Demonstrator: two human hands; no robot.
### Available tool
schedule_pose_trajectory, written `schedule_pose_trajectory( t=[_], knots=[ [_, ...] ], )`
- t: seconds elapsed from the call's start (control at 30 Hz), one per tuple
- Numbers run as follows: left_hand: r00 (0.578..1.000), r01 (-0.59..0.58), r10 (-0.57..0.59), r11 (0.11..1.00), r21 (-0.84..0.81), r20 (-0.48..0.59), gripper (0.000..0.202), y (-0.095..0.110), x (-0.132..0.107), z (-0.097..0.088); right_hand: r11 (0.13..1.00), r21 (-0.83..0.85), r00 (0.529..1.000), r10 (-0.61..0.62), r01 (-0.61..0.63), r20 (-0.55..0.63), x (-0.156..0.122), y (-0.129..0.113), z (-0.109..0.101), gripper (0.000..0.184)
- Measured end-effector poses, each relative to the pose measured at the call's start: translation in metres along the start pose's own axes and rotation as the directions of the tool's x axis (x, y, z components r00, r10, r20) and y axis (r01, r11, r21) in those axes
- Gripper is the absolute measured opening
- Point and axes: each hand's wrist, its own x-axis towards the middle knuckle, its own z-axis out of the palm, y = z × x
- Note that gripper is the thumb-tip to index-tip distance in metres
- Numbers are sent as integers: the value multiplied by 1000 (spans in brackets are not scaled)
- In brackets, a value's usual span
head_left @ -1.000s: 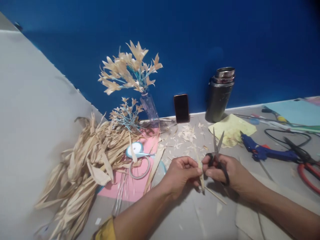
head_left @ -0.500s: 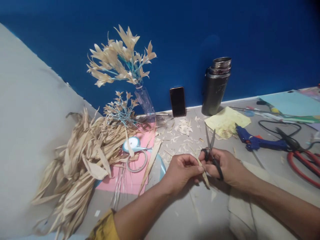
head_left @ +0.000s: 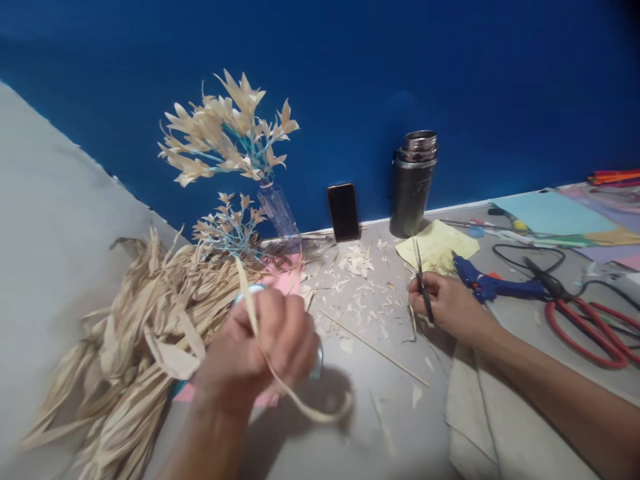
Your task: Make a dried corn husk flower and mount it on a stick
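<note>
My left hand (head_left: 270,340), a little blurred, is closed on a long pale strip of dried corn husk (head_left: 295,399) that curls down toward the tabletop. It is raised in front of the pink paper and the ribbon spool, hiding most of both. In my right hand (head_left: 450,307) is a pair of small black-handled scissors (head_left: 423,290), blades pointing up and away. A thin dark bit hangs below those fingers; I cannot make out what it is. Small husk clippings (head_left: 357,260) lie scattered between the hands, with a thin straw-coloured stick (head_left: 375,348) nearer me.
Dried husks (head_left: 135,320) are heaped at the left. Behind them, husk flowers (head_left: 225,133) stand in a clear bottle (head_left: 281,217). A phone (head_left: 343,213) and a steel flask (head_left: 413,187) stand by the wall. Rightward lie yellow paper (head_left: 435,247), a blue glue gun (head_left: 500,283) and red-handled shears (head_left: 585,333).
My left hand has moved left, away from my right hand, carrying a husk strip. The scissors' blades have come together. A thin stick now lies on the tabletop, and the camera view has shifted slightly.
</note>
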Motion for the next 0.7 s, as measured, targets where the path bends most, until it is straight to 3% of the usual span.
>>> schedule_pose_trajectory(
  t=[0.03, 0.1, 0.17, 0.2, 0.23, 0.3, 0.4, 0.5, 0.7],
  knots=[
    [997, -20, 25, 997, 74, -70, 46, 4, 6, -10, 994, 98, 999, 47, -49, 24, -2, -3, 0, 22],
    [976, 88, -17, 942, 324, -217, 30, -2, 21, -22, 952, 280, 988, 97, -127, 120, -6, -9, 3, 25],
    [900, 128, 111, 859, 496, -422, 27, -22, 33, -19, 907, 393, 977, 77, -152, 199, -10, -11, 7, 27],
    [875, 142, 138, 843, 518, -464, 29, -36, 36, -13, 898, 418, 977, 52, -137, 209, -12, -11, 9, 28],
    [892, 172, 77, 853, 493, -445, 27, -50, 37, -3, 900, 421, 979, 28, -112, 202, -14, -11, 11, 28],
    [926, 292, -190, 908, 299, -328, 27, -79, 35, 19, 921, 384, 987, 5, -68, 163, -19, -11, 16, 27],
    [875, 479, -481, 877, -45, -52, 39, -108, 28, 44, 933, 347, 980, 28, -96, 196, -28, -10, 23, 28],
    [835, 548, -549, 824, -144, 36, 44, -119, 25, 48, 924, 360, 968, 39, -130, 248, -34, -10, 26, 31],
    [799, 601, -591, 787, -141, 107, 42, -117, 23, 40, 912, 371, 938, 38, -173, 345, -32, -14, 19, 34]
  ],
)
